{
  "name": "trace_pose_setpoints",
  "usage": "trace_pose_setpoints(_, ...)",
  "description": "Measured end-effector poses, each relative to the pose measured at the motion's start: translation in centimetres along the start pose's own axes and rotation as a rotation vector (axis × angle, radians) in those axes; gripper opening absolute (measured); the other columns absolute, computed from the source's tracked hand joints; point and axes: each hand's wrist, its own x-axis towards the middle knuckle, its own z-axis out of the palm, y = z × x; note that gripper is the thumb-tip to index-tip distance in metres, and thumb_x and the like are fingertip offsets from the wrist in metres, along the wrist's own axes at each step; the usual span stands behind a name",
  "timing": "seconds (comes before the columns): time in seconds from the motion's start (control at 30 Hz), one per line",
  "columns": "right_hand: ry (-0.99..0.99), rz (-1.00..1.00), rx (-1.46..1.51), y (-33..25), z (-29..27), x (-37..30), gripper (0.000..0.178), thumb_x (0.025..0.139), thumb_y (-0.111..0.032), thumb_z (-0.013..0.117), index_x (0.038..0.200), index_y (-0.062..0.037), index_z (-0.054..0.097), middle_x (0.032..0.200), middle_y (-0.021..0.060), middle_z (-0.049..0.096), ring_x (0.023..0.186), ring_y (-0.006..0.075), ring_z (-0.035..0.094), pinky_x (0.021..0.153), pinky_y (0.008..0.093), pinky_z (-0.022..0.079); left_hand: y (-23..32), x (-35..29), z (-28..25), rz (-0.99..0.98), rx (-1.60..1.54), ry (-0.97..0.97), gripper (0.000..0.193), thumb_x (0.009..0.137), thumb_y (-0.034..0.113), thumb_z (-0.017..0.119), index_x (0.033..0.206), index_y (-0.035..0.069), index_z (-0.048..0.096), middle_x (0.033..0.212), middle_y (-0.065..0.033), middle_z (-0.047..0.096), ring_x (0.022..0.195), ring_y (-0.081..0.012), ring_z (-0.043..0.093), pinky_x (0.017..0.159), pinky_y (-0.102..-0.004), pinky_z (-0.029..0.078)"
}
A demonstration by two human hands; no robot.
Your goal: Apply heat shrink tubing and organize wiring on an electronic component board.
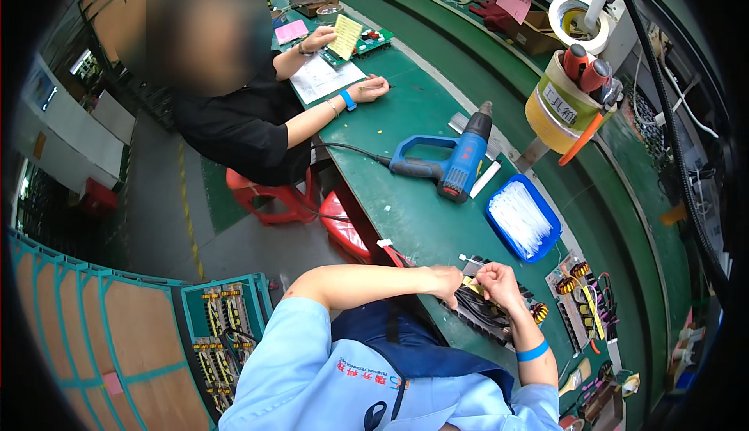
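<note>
In front of me on the green bench lies a circuit board [485,323] with a bundle of black wires and copper-wound coils. My left hand [446,284] is closed over the board's left end, fingers bent down at the wires; what they grip is hidden. My right hand [498,284] is closed in a pinch above the wires, close to the left one. A thin white strip [471,260] sticks out beside its fingertips, and I cannot tell if the fingers hold it. Red wires [396,255] with a white connector lie left of the board.
Farther along stands a blue tray [556,237] of thin white strips, beside a blue heat gun [462,162]. A similar board [579,302] lies to the right, a tool holder [555,111] above. Across the bench corner sits a person [234,131] holding a yellow paper. Boards fill a rack [187,306] at left.
</note>
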Motion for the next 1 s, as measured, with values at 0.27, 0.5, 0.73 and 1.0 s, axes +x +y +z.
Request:
trace_pose_setpoints(0.27, 0.054, -0.142, -0.265, 0.7, 2.3, -0.7, 0.005, 0.069, -0.003, 0.053, 0.071, 0.0014, 0.051, 0.058, 0.0059, 0.053, 0.045, 0.01, 0.047, 0.042, 0.022, 0.038, 0.0, -0.1, 0.2, 0.066, 0.069, 0.059, 0.041, 0.052, 0.03, 0.068, 0.071, -0.003, 0.054, 0.07, -0.0162, 0.056, 0.068, -0.029, 0.055, 0.062, -0.0339, 0.043)
trace_pose_setpoints(0.5, 0.042, -0.327, -0.542, 1.0, 2.1, -0.2, 0.007, 0.065, -0.008, 0.054, 0.067, -0.0013, 0.053, 0.064, 0.0108, 0.052, 0.059, 0.0217, 0.051, 0.054, 0.0297, 0.04, -3.7, 4.0, 2.2, 0.159, -0.036, -0.09, 0.048, 0.052, 0.04, 0.065, 0.065, -0.005, 0.053, 0.066, -0.0187, 0.055, 0.065, -0.0289, 0.054, 0.061, -0.0334, 0.043)
trace_pose_setpoints(0.73, 0.128, -0.518, -0.733, 0.2, 2.9, -0.3, 0.007, 0.067, -0.01, 0.052, 0.068, -0.0026, 0.052, 0.068, 0.0114, 0.05, 0.063, 0.0266, 0.05, 0.055, 0.0324, 0.04, -1.5, -0.1, -1.6, 0.073, -0.434, -0.241, 0.033, 0.062, 0.039, 0.062, 0.055, 0.007, 0.055, 0.042, -0.0002, 0.043, 0.035, -0.0083, 0.035, 0.034, -0.0228, 0.026)
trace_pose_setpoints(1.0, 0.201, -0.532, -0.686, 1.4, 3.0, -1.2, 0.006, 0.066, -0.008, 0.053, 0.069, -0.0029, 0.053, 0.067, 0.0113, 0.05, 0.062, 0.0278, 0.05, 0.054, 0.0329, 0.04, -1.2, 0.3, -1.1, 0.071, -0.525, -0.351, 0.036, 0.073, 0.039, 0.05, 0.061, 0.005, 0.053, 0.047, 0.0004, 0.043, 0.035, -0.006, 0.031, 0.033, -0.0216, 0.023)
